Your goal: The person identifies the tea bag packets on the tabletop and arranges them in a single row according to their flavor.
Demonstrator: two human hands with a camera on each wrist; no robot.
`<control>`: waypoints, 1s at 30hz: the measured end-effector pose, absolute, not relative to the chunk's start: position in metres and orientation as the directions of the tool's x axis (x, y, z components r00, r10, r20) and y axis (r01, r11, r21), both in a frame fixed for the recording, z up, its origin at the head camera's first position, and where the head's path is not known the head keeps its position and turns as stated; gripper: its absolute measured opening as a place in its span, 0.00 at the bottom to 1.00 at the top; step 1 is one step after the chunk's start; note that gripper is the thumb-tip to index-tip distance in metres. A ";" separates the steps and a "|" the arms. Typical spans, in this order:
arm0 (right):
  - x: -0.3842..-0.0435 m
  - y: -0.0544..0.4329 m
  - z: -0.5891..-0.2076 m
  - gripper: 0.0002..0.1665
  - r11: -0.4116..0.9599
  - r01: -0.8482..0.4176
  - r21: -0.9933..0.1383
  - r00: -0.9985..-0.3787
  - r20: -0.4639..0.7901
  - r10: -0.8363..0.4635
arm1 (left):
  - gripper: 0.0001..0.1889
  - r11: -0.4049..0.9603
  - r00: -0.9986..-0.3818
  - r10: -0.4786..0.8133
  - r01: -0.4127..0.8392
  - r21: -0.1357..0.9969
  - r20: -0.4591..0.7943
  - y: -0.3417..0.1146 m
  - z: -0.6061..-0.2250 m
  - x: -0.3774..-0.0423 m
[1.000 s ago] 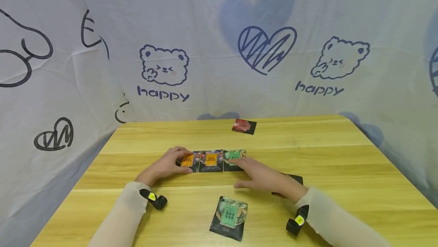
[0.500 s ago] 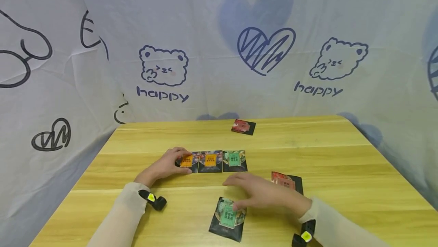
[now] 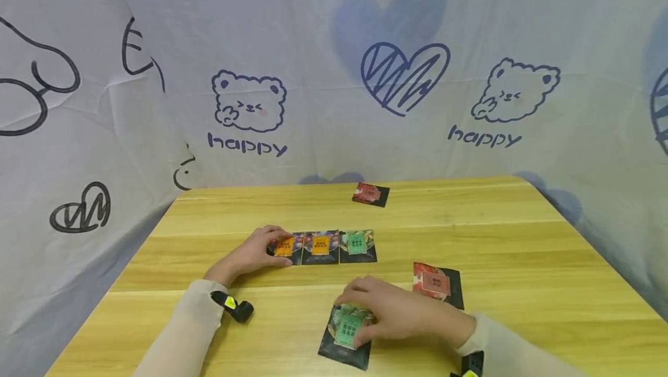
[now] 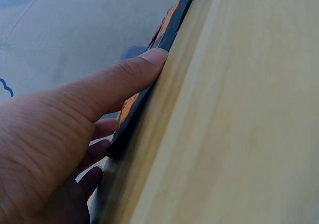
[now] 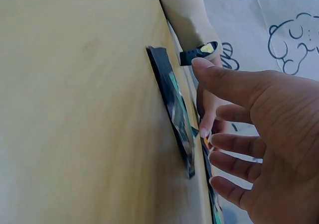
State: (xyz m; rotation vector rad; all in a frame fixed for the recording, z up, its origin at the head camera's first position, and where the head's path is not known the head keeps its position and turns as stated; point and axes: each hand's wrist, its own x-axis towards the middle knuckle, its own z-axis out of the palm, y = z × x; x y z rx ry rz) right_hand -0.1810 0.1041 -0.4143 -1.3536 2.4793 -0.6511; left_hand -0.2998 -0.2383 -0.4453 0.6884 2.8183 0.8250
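Three flat black packets lie side by side in a row mid-table: an orange-labelled one at the left, another orange-labelled packet in the middle and a green-labelled packet at the right. My left hand rests at the left packet, its thumb straight along the near edge and its fingers at the far and left side. Nearer to me lies a second green-labelled packet, slightly turned. Over it hovers my right hand, fingers spread and apart from the packet in the right wrist view.
A red-labelled packet lies right of centre, behind the right forearm. Another red-labelled packet is near the back edge of the wooden table. White cloth with drawings hangs behind.
My right hand has left the green packet in the row and moved back towards me over the nearer green one, uncovering the right-hand red packet. The left hand has kept its place.
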 end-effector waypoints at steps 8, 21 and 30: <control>-0.175 0.101 -0.420 0.39 0.435 -0.779 -0.453 -0.491 0.008 -0.871 | 0.39 0.742 -0.882 0.471 0.403 0.536 0.012 -0.239 -0.448 -0.299; -0.174 0.096 -0.426 0.42 0.428 -0.848 -0.312 -0.456 0.021 -0.890 | 0.39 0.735 -0.876 0.481 0.415 0.537 0.018 -0.239 -0.445 -0.303; -0.174 0.098 -0.426 0.39 0.433 -0.848 -0.305 -0.458 0.015 -0.889 | 0.38 0.725 -0.874 0.485 0.418 0.547 0.026 -0.239 -0.446 -0.300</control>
